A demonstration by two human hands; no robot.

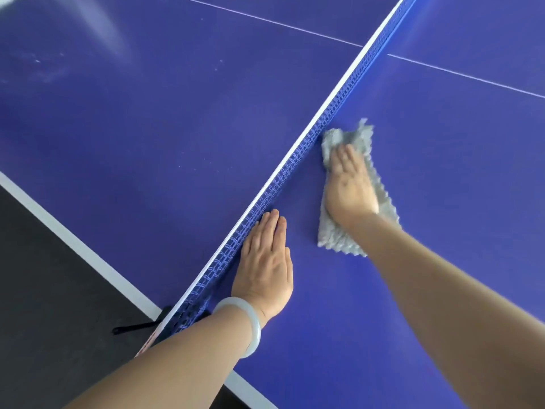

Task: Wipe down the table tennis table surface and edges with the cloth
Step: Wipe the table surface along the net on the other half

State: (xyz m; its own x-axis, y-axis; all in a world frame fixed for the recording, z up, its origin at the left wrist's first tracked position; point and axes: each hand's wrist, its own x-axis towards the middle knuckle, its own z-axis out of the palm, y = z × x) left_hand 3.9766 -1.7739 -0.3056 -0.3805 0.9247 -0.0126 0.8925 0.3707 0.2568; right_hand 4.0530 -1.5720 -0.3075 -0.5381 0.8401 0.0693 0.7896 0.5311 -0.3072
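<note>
The blue table tennis table [442,178] fills the view, split by a blue net [298,163] with a white top band running from lower left to upper right. A grey textured cloth [339,234] lies flat on the right half, close beside the net. My right hand [349,184] presses on it with straight fingers, its fingertips near the net. My left hand [265,261] rests flat on the table with straight fingers, right next to the net's foot, and holds nothing. A pale bangle sits on that wrist.
The table's white side edge [73,243] runs diagonally at lower left, with dark floor [35,305] beyond it. The black net clamp [138,326] sticks out past that edge. A thin white centre line [265,19] crosses both halves at the top.
</note>
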